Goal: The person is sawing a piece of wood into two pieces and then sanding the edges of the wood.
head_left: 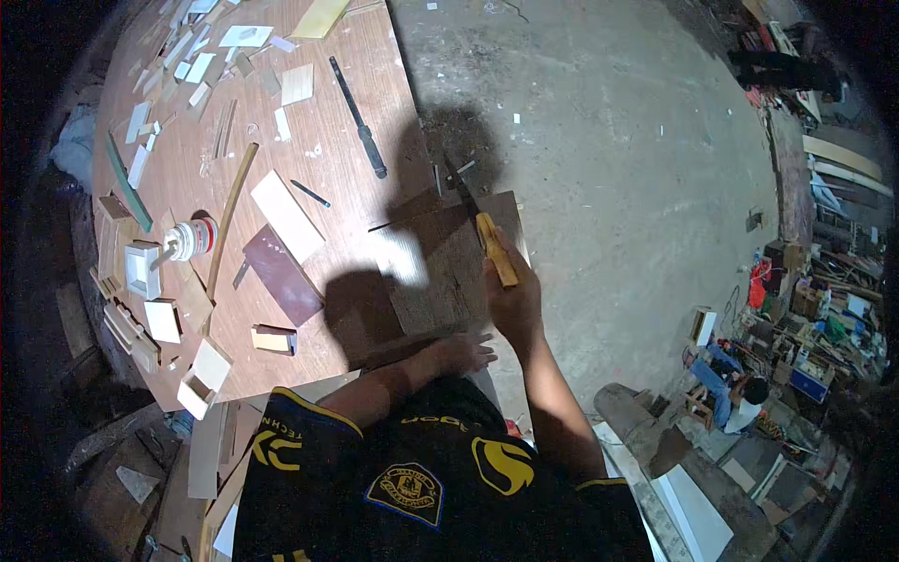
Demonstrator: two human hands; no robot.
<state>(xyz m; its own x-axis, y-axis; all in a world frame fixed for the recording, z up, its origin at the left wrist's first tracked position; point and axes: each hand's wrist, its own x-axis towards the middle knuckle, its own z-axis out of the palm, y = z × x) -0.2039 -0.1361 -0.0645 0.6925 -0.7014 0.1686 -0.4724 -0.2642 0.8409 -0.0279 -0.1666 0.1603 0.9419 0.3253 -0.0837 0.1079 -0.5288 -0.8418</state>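
My right hand (pixel 517 298) is wrapped round the yellowish wooden handle of a narrow, dark-bladed tool (pixel 493 245). Its blade points up and away, past the far edge of a dark brown board (pixel 440 281); teeth cannot be made out. That board lies at the right edge of the workbench, its right part overhanging the floor. Close to my body, my left hand (pixel 459 355) rests at the board's near edge, with its fingers stretched out and apart. Shadows of my head and arm fall over part of the board.
On the wooden workbench (pixel 346 201) lie a long black-handled tool (pixel 361 122), a pen (pixel 310 193), a maroon panel (pixel 283 273), a pale panel (pixel 287 215) and a glue pot (pixel 190 240). Small offcuts cover its far left. Far right, a person (pixel 740 403) sits among clutter.
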